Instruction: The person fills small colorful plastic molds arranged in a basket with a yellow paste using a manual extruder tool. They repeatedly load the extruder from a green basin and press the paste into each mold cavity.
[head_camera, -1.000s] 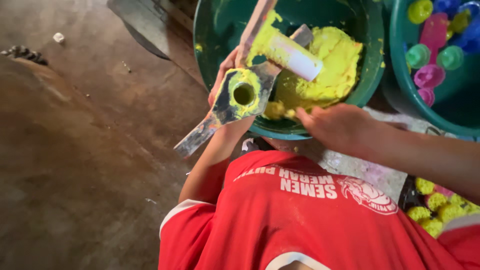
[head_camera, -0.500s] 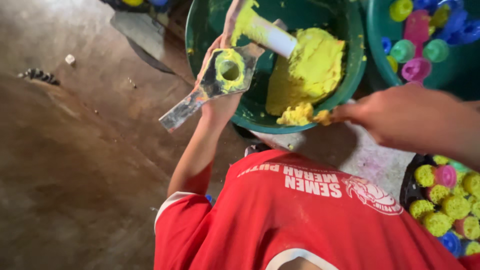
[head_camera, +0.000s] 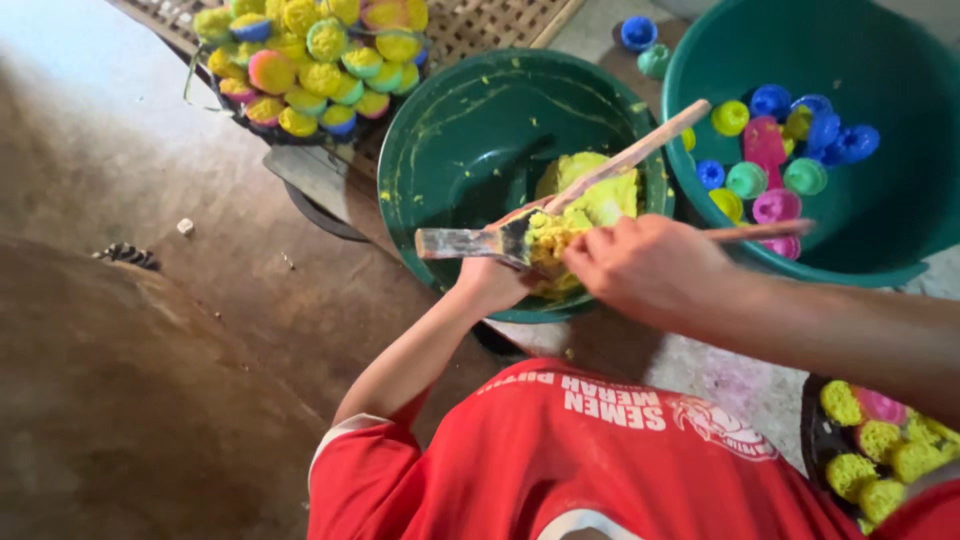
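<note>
We see a flat metal scraper (head_camera: 480, 243) with yellow dough (head_camera: 590, 205) on it, held over the near rim of the dark green bowl (head_camera: 450, 140). It lies left to right. Our left hand (head_camera: 490, 285) is closed under it. Our right hand (head_camera: 645, 270) is closed too, touching the dough, with a thin stick (head_camera: 760, 232) poking out. A wooden handle (head_camera: 630, 155) leans in the bowl. The floor (head_camera: 150, 330) is brown and bare.

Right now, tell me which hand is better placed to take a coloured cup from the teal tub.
Right, probably. The right hand, though it grips a thin stick, lies beside the teal tub; the left hand is farther off, holding a dough-laden metal scraper.
</note>
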